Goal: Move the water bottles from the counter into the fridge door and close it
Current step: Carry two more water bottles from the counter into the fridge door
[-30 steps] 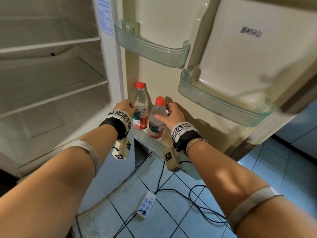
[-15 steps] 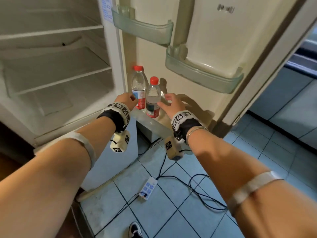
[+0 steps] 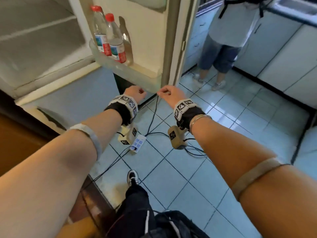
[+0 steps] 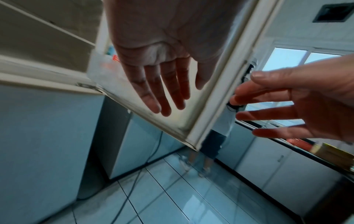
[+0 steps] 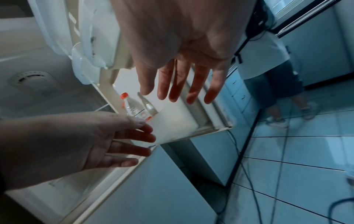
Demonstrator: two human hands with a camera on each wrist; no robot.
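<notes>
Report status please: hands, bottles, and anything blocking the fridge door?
Left hand and right hand open, holding nothing. Two water bottles upright in bottom door shelf. Fridge door not shut; swing path looks free.

Daylight from the window (image 4: 287, 60) produces glare on the floor tiles (image 3: 228, 107); wrist views are dim, motion-blurred, edge-distorted.

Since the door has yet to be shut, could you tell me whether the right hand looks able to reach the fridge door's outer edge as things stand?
Probably yes: the right hand is open and empty, just below the fridge door's edge, nothing between.
</notes>
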